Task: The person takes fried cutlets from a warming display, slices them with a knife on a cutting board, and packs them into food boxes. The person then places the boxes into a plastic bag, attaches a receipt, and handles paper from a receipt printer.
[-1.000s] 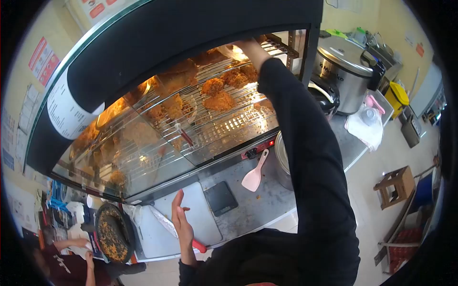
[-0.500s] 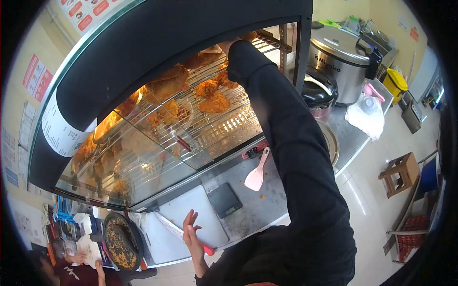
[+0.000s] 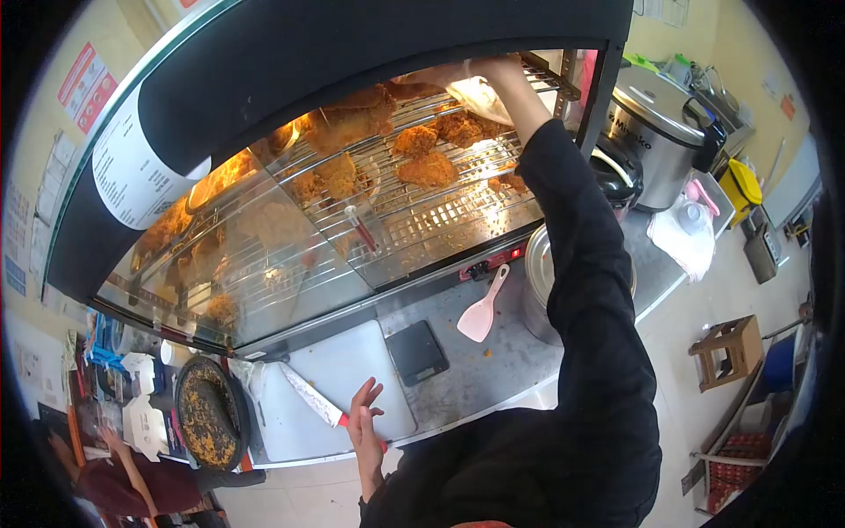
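Observation:
My right arm reaches into the lit display warmer. My right hand (image 3: 493, 70) is near its top right, by a whitish cloth or paper (image 3: 480, 95); its fingers are mostly hidden by the warmer's black frame. Fried chicken pieces (image 3: 427, 170) lie on the wire rack (image 3: 422, 220) below it. My left hand (image 3: 363, 421) is raised with fingers apart over the edge of the white cutting board (image 3: 339, 370), holding nothing. Beside and partly behind it is a knife (image 3: 308, 393) with a red handle.
A pink rice paddle (image 3: 480, 319), a black scale (image 3: 416, 352) and a steel pot (image 3: 539, 282) stand on the counter. A stone mortar (image 3: 211, 414) is at left, near a co-worker (image 3: 136, 484). A large cooker (image 3: 651, 132) stands at right, a wooden stool (image 3: 729, 352) on the floor.
My right hand and forearm show more again at the rack's top, with the whitish cloth or paper back in view. The camera view has shifted. The co-worker's arms have moved from the white box.

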`<state>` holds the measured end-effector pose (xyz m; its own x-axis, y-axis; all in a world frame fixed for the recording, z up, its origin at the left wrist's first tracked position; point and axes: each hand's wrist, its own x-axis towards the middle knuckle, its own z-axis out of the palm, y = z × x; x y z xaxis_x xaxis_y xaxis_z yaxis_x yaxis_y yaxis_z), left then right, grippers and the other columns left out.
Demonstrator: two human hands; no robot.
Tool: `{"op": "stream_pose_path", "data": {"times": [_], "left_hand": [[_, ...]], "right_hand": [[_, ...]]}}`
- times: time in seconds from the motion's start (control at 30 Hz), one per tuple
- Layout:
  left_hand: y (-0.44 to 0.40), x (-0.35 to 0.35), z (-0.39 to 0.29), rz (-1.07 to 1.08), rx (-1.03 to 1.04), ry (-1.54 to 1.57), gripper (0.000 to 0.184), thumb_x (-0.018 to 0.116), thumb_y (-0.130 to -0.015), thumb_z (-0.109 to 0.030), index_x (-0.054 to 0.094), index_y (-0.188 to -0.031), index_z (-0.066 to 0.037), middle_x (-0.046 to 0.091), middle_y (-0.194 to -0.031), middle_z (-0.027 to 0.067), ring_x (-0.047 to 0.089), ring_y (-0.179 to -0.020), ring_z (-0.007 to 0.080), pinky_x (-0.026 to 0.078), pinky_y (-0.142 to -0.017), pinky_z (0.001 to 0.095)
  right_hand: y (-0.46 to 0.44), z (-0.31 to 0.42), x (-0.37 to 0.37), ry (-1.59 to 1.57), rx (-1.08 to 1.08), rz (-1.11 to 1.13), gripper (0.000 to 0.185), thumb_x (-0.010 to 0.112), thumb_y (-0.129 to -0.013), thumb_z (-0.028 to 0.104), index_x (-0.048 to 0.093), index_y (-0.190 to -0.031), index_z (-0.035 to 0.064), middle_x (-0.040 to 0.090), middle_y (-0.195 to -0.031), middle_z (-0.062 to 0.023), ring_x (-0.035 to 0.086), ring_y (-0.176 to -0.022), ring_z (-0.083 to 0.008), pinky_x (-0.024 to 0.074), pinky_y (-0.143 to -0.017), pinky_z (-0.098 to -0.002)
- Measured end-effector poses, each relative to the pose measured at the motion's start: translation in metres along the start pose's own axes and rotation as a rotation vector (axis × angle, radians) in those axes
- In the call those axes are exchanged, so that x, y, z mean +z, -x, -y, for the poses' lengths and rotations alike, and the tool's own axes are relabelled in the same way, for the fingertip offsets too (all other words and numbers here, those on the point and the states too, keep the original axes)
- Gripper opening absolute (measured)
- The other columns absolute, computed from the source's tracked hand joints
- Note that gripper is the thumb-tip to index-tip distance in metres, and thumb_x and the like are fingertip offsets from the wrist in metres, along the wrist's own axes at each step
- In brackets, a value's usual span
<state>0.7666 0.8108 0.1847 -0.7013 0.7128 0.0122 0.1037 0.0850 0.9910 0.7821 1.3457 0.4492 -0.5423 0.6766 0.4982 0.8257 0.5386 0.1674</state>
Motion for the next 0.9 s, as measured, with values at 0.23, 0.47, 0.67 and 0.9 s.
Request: {"op": "stream_pose_path", "data": {"times": [0.23, 0.47, 0.67, 0.9], "left_hand": [[-0.001, 0.007, -0.008, 0.046, 0.032, 0.016, 0.052, 0.038, -0.102, -0.041, 0.051, -0.134, -0.003, 0.052, -0.139, 0.0126, 0.055, -0.123, 0.0254, 0.043, -0.083, 0.0322], [0.005, 0.004, 0.000, 0.085, 0.059, 0.052, 0.051, 0.041, -0.102, -0.040, 0.050, -0.134, -0.002, 0.053, -0.138, 0.0135, 0.055, -0.122, 0.0246, 0.044, -0.083, 0.0318], [0.012, 0.001, 0.002, 0.104, 0.131, 0.054, 0.043, 0.043, -0.102, -0.032, 0.051, -0.133, -0.002, 0.054, -0.138, 0.0128, 0.057, -0.121, 0.0239, 0.045, -0.081, 0.0297], [0.025, 0.001, 0.003, 0.107, 0.115, 0.036, 0.041, 0.045, -0.102, -0.032, 0.053, -0.130, -0.002, 0.055, -0.136, 0.0127, 0.057, -0.120, 0.0230, 0.045, -0.082, 0.0296]], "right_hand": [[0.009, 0.015, 0.015, -0.027, -0.186, 0.223, 0.058, 0.026, -0.101, 0.046, 0.041, -0.145, 0.0123, 0.038, -0.152, -0.0081, 0.035, -0.140, -0.0238, 0.0235, -0.116, -0.0405], [0.000, 0.004, 0.019, 0.094, -0.065, 0.096, 0.059, 0.029, -0.099, 0.048, 0.038, -0.147, 0.0134, 0.036, -0.153, -0.0086, 0.033, -0.141, -0.0259, 0.0223, -0.117, -0.0406], [0.010, 0.015, 0.013, -0.026, -0.047, 0.112, 0.062, 0.033, -0.098, 0.050, 0.035, -0.148, 0.0142, 0.033, -0.154, -0.0096, 0.029, -0.142, -0.0278, 0.0191, -0.118, -0.0423], [0.017, 0.027, 0.013, -0.193, -0.050, 0.143, 0.066, 0.036, -0.095, 0.052, 0.031, -0.150, 0.0152, 0.029, -0.156, -0.0107, 0.026, -0.144, -0.0300, 0.0154, -0.119, -0.0442]]}}
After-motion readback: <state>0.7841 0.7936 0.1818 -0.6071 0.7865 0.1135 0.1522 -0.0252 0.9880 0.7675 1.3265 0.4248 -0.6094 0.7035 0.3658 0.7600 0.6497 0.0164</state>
